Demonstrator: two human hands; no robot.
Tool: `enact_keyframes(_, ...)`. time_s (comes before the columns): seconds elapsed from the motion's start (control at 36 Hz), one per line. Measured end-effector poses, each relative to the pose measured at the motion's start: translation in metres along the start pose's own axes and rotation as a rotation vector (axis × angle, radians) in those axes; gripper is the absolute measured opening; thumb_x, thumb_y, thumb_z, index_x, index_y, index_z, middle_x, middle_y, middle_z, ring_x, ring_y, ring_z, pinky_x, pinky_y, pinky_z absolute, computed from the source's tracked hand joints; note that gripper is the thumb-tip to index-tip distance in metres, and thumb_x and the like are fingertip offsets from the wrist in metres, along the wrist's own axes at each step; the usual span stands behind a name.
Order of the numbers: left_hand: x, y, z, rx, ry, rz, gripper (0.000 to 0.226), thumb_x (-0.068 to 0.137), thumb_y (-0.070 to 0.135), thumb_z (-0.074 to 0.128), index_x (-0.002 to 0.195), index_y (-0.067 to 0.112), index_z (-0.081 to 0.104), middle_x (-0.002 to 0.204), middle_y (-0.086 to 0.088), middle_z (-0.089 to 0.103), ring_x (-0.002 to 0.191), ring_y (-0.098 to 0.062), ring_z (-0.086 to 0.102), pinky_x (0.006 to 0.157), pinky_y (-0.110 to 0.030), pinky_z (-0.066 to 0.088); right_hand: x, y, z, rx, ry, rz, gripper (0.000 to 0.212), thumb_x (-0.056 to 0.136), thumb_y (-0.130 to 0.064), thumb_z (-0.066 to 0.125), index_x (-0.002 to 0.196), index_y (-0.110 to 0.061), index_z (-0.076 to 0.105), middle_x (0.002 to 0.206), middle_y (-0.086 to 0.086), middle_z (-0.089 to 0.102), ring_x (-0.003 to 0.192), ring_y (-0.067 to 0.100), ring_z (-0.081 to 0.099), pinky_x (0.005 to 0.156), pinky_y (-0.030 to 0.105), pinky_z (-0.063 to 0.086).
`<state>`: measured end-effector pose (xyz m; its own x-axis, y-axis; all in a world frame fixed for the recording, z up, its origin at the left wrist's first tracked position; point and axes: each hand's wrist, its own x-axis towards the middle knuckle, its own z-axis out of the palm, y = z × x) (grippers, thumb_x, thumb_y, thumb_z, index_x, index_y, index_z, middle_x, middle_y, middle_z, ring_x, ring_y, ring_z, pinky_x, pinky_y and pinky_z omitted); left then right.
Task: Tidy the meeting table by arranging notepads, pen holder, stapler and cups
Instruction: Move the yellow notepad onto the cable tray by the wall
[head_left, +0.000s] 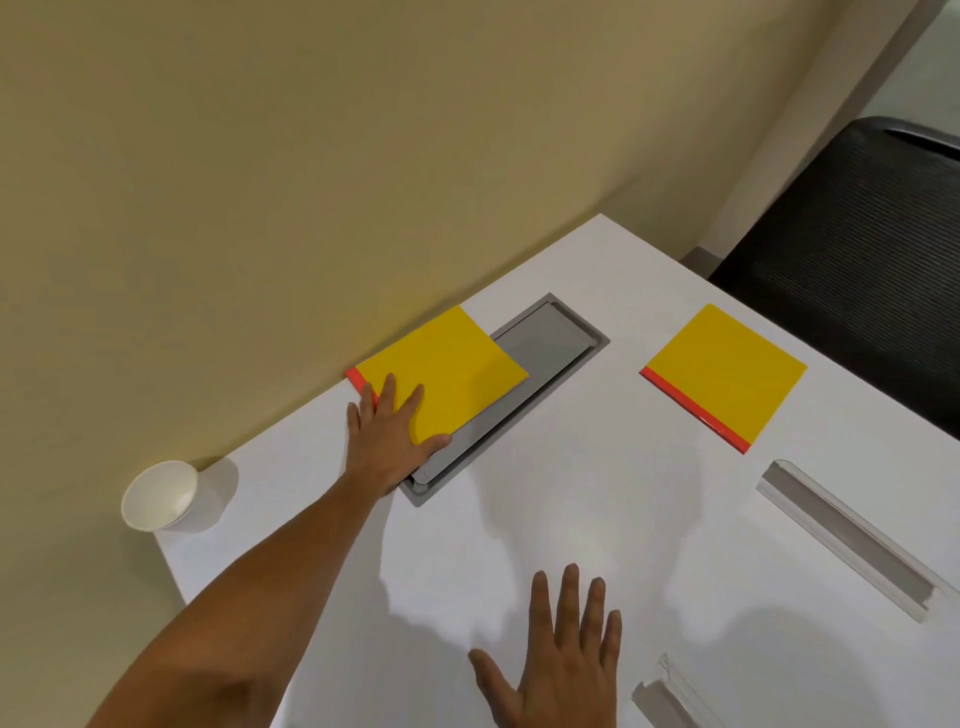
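So the white bench (597, 519) has one yellow notepad (727, 371) right of centre; another yellow pad (457, 371) overlaps the grey cable hatch (545, 345), left hand (389, 441) flat on it, fingers spread. Right hand (561, 660) rests open, bottom centre. Paper cup (161, 496) at left looks empty.

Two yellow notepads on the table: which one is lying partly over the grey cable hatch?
The yellow square notepad with the red spine by the wall, under the left hand, overlaps the grey recessed cable hatch. The other yellow notepad lies wholly on the white table, untouched.
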<state>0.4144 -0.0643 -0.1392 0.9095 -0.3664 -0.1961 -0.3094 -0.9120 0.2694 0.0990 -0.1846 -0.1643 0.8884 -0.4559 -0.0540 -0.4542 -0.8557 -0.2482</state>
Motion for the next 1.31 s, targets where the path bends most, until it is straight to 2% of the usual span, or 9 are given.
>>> enact_keyframes(0.11,0.005,0.005,0.003,0.026,0.014,-0.028,0.1,0.075,0.091,0.026,0.158,0.036,0.015,0.168,-0.01,0.003,0.152,-0.042,0.0,0.119,-0.063,0.011,0.0,0.0,0.0,-0.001,0.006,0.0,0.112,0.067,-0.095,0.047,0.151,-0.021,0.045,0.164,0.015,0.028,0.151,0.045,0.019,0.116,0.068,0.02)
enact_keyframes(0.5,0.013,0.008,0.002,0.069,0.003,0.007,0.097,0.077,0.089,0.022,0.158,0.037,0.011,0.168,-0.008,0.002,0.152,-0.045,-0.001,0.12,-0.061,0.011,0.0,0.0,0.001,-0.002,0.009,0.01,0.111,0.069,-0.095,0.045,0.153,-0.024,0.041,0.166,0.013,0.025,0.153,0.043,0.018,0.115,0.07,0.022)
enact_keyframes(0.83,0.011,0.014,-0.003,0.02,-0.006,0.011,0.096,0.079,0.086,0.027,0.159,0.033,0.013,0.168,-0.01,-0.001,0.152,-0.044,-0.007,0.12,-0.063,0.007,-0.003,0.0,0.0,0.004,0.008,0.016,0.108,0.072,-0.093,0.044,0.155,-0.024,0.039,0.167,0.011,0.022,0.153,0.041,0.017,0.115,0.069,0.024)
enact_keyframes(0.92,0.003,0.021,-0.007,0.046,0.05,-0.01,0.093,0.085,0.082,0.031,0.159,0.028,0.013,0.168,-0.011,0.002,0.152,-0.042,-0.006,0.117,-0.066,0.003,-0.003,-0.001,0.0,0.01,0.011,0.019,0.108,0.073,-0.093,0.043,0.157,-0.026,0.035,0.169,0.009,0.017,0.154,0.04,0.013,0.116,0.068,0.022)
enact_keyframes(1.03,-0.024,0.04,-0.008,-0.137,0.11,-0.092,0.084,0.091,0.07,0.045,0.156,0.021,0.027,0.166,-0.012,0.015,0.153,-0.038,0.001,0.118,-0.064,0.002,-0.004,-0.002,-0.005,0.015,-0.011,0.029,0.106,0.077,-0.093,0.038,0.16,-0.029,0.024,0.17,0.006,0.008,0.156,0.038,0.005,0.119,0.066,0.017)
enact_keyframes(1.11,-0.058,0.055,-0.006,-0.199,0.15,-0.089,0.075,0.093,0.062,0.051,0.151,0.017,0.037,0.164,-0.013,0.021,0.152,-0.037,0.009,0.119,-0.06,0.012,-0.004,-0.004,-0.01,0.025,-0.073,0.045,0.104,0.078,-0.092,0.032,0.161,-0.031,0.016,0.171,0.006,0.002,0.156,0.038,-0.004,0.122,0.064,0.008)
enact_keyframes(1.22,-0.108,0.069,-0.002,-0.294,0.119,-0.01,0.076,0.093,0.055,0.057,0.153,0.016,0.032,0.165,-0.013,0.019,0.152,-0.036,0.012,0.12,-0.058,0.018,0.006,0.004,-0.023,-0.016,-0.357,0.033,0.113,0.071,-0.097,0.015,0.157,-0.033,-0.02,0.161,0.004,-0.037,0.143,0.035,-0.043,0.117,0.058,-0.023)
enact_keyframes(1.28,-0.129,0.074,-0.001,-0.305,0.071,-0.012,0.078,0.093,0.055,0.057,0.154,0.017,0.028,0.166,-0.009,0.015,0.153,-0.033,0.008,0.122,-0.055,0.014,0.016,0.008,-0.037,0.017,-0.51,0.026,0.115,0.072,-0.095,0.024,0.156,-0.032,-0.022,0.158,0.007,-0.041,0.14,0.037,-0.045,0.114,0.058,-0.025)
enact_keyframes(1.31,-0.139,0.076,-0.001,-0.315,0.05,-0.018,0.078,0.093,0.055,0.057,0.155,0.018,0.028,0.167,-0.008,0.014,0.154,-0.031,0.007,0.122,-0.054,0.013,0.022,0.01,-0.047,0.048,-0.568,0.029,0.113,0.076,-0.091,0.032,0.158,-0.03,-0.015,0.162,0.008,-0.035,0.144,0.039,-0.039,0.116,0.059,-0.02)
